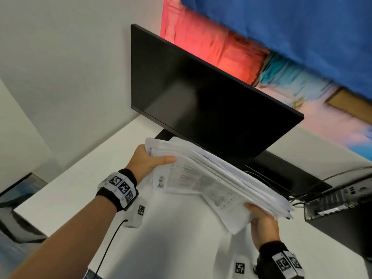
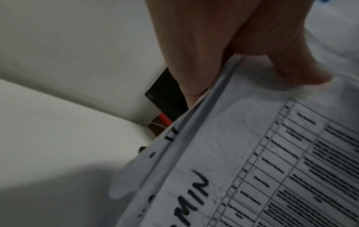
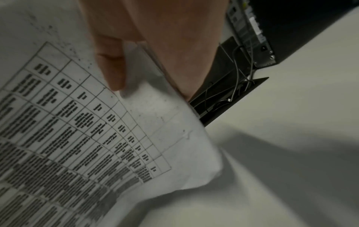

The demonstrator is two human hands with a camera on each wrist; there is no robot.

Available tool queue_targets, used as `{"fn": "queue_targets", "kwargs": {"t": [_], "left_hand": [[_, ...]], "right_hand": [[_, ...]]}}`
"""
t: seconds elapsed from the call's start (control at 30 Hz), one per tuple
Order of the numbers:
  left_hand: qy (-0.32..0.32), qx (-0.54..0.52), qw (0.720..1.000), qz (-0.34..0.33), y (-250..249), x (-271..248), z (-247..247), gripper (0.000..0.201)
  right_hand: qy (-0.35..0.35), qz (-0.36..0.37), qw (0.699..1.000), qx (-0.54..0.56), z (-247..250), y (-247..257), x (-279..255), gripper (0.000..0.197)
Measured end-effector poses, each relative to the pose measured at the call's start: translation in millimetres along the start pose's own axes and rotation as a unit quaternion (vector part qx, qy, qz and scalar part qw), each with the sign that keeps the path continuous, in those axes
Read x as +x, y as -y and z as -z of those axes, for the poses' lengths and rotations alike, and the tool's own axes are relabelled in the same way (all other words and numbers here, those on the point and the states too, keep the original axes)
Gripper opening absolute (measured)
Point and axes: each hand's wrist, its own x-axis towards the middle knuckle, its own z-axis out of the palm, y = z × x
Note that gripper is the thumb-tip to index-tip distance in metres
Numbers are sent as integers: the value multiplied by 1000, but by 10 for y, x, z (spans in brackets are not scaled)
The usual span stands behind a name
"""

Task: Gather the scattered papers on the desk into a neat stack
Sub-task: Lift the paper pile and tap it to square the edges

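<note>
Nearest, two wrists in black bands with white coded tags. Right hand [image 1: 261,220] at the lower right end of the sheaf of printed papers [image 1: 211,178], thumb on top of the top sheet and fingers curled under, pinching that end; the same pinch plain in the right wrist view [image 3: 155,38], thumb tip down on the ruled table of the top sheet [image 3: 87,130]. Left hand [image 1: 148,161] at the upper left end, thumb laid flat along the top page, fingers tucked beneath, gripping likewise; close up in the left wrist view [image 2: 233,38], thumb pressed on the form [image 2: 252,153]. One sheaf, then, held between two hands, raised clear of the white desk [image 1: 80,188] and slanting from upper left down to lower right, just in front of the monitor. Edges ragged and fanned, one lower sheet sagging out toward the right hand; number of sheets too many and too blurred to count. Step in hand, by judgement: gathering seemingly done, squaring not yet. Next move likely calling for a turn onto one long edge, a looser grip and taps on the desk to align the sheets, then laying flat. Farther back: one dark monitor [image 1: 201,97], one small computer box [image 1: 332,200] with cables at the right, and one bright painting [image 1: 221,43] on the wall.
</note>
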Motion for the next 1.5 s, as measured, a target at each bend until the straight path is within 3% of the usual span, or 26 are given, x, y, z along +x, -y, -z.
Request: {"fn": "queue_targets", "kwargs": {"t": [0.1,0.2,0.3,0.47,0.63,0.7,0.8,0.93,1.03,1.13,1.23,1.37,1.5], "left_hand": [[49,43,997,-42,-111,47,66,43],[65,100,993,-20,22,100,101,46],[72,87,994,-2,113,78,-29,47],[2,-10,1000,-28,27,129,-109,46],[-48,-36,998,-9,-26,153,-209,5],[-59,-6,998,2,-22,171,-212,16],[-86,5,996,-32,-62,183,-208,28],[-110,2,992,-57,-148,164,-357,36],[-142,23,988,-58,-151,196,-495,24],[-154,33,986,-52,-160,261,-523,5],[-123,17,991,-58,-233,275,-475,3],[-58,8,997,-47,-236,280,-340,29],[47,25,998,27,-8,319,-76,105]], "right_hand": [[-31,-8,999,9,72,9,72,39],[-38,8,998,-41,22,-35,96,51],[-55,12,997,-55,-95,-12,89,49],[-98,22,994,-32,-56,15,128,39],[-65,16,995,-67,-82,23,99,41],[-67,33,994,-78,-78,44,89,45],[-52,65,994,-76,-79,96,36,53],[-38,113,993,-10,-134,236,-113,55],[-54,129,989,44,-211,329,-157,35],[-74,125,987,72,-283,354,-148,41],[-89,129,985,78,-317,427,-101,34],[-129,118,982,72,-306,453,26,24],[-137,133,980,53,-260,403,102,19]]}}
